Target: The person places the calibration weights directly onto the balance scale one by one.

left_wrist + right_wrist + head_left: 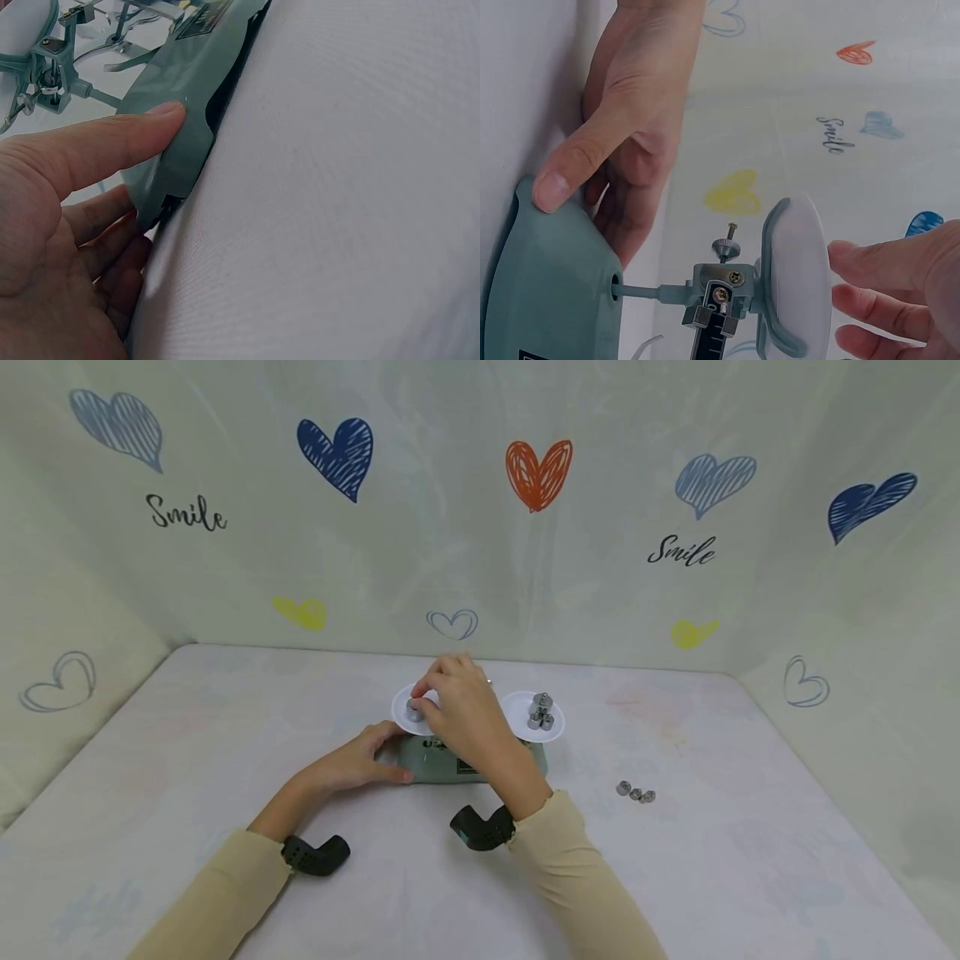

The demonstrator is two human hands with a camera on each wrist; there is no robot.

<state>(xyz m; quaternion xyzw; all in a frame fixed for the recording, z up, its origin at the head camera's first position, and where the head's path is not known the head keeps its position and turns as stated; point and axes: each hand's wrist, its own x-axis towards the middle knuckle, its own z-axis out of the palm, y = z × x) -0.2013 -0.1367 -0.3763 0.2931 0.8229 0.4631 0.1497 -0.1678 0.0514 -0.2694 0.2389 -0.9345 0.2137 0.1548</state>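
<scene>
Head view: one balance scale (431, 767), green base, long axis running left to right before me.
Item, the relation I judge to govern any move: one lone weight (412, 714), metal, in the left pan (398, 717), lies at the fingertips of my right hand (468, 706), ahead and to the left of its palm; it appears upright. My right hand is the nearer to it, crossing above the base. Grip, right: thumb and forefinger pinching the lone weight.
My left hand (356, 760), at the base's left end, lies below and beside the same pan.
Pans, white: two. The right pan (516, 718) holds a cluster of weights: one large weight (542, 702) and at least two small ones; the overlap prevents an exact count.
Loose weights (636, 794), small: three, in a short row on the table (712, 877), to the right of the scale and closer to me.
Wrist mounts (315, 856), black: two, one per arm.

Left wrist view: one base end, sloping across the picture. Grip, left: thumb (154, 135) laid over the green casing, fingers bent behind it, holding the base. No weight shows.

Right wrist view: one pan seen edge-on, one knurled knob (726, 250), one black graduated strip (709, 341). My right fingertips are at the pan's rim; their contact with the lone weight is hidden here. My left thumb presses the base's corner.
</scene>
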